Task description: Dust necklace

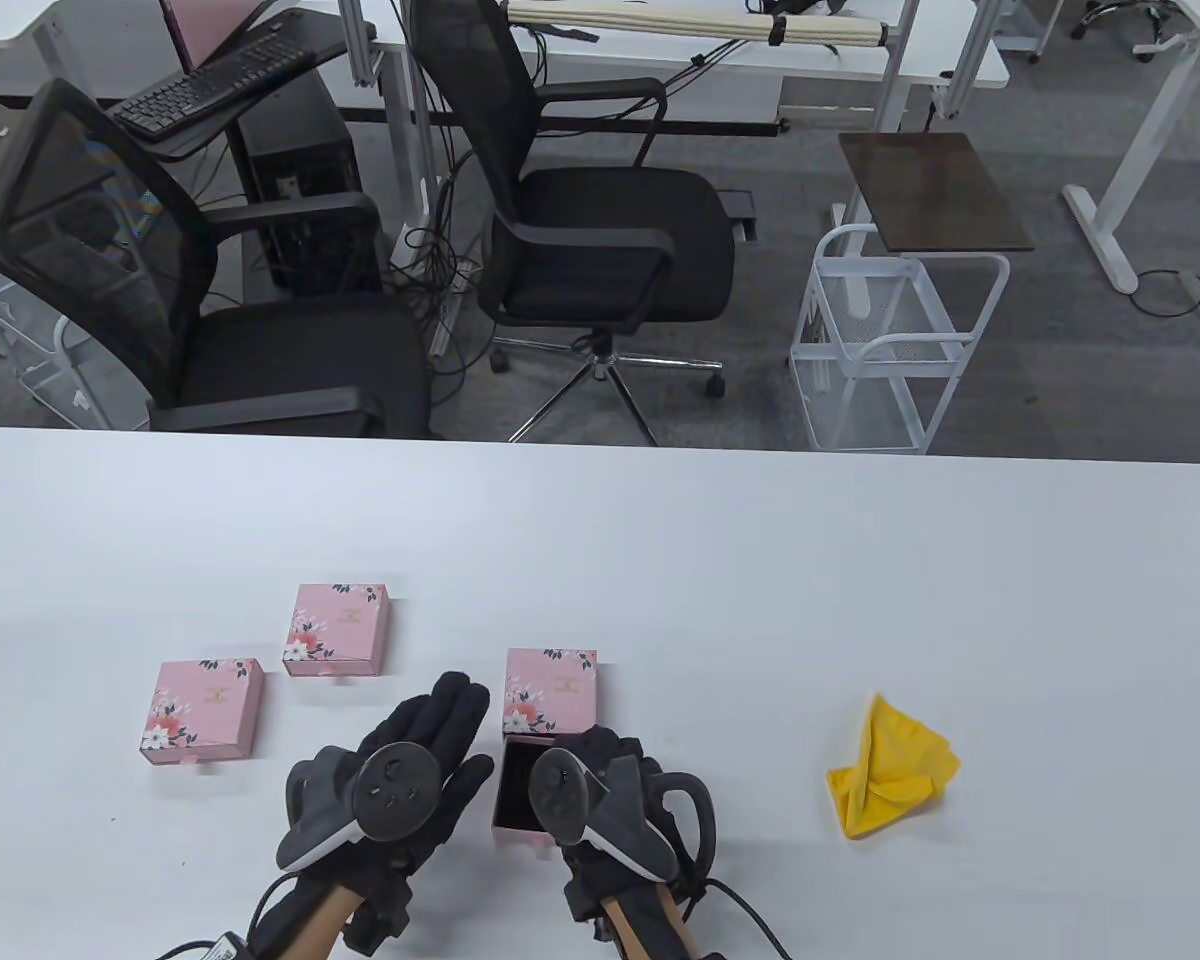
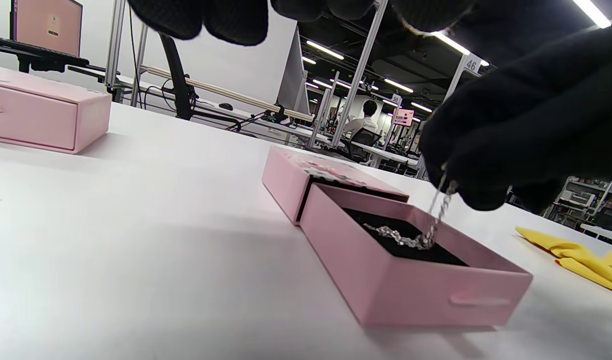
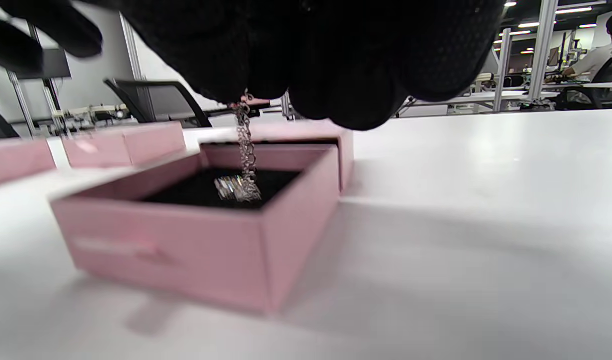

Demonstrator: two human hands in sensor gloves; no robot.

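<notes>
White laminate table (image 1: 660,560) is what we are working over, with everything sitting toward its near edge. Two closed pink floral cardboard jewellery boxes (image 1: 203,707) are lying left of us, one nearer and one further back at (image 1: 337,627), apart from each other. We are seeing a third pink floral box sleeve (image 1: 550,692) straight ahead, its pink pull-out drawer with black foam lining (image 2: 416,272) slid out toward us and touching the sleeve's front. Crumpled yellow microfibre cloth (image 1: 890,768) is lying well off to the right of the drawer, nothing touching it.

Our left hand in a black sensor glove (image 1: 415,765) is hovering just left of the drawer, fingers stretched out and spread, gripping nothing; in the left wrist view its fingertips (image 2: 235,20) are hanging clear above the table. Our right hand in a black sensor glove (image 1: 610,790) is sitting over the drawer, fingers bunched together and pinching the silver chain necklace (image 3: 244,150) at its top end. We are seeing the necklace hanging straight down from that pinch, with its lower part still piled on the black foam inside the drawer (image 2: 411,239). In the table view the necklace is hidden under the right hand.
</notes>
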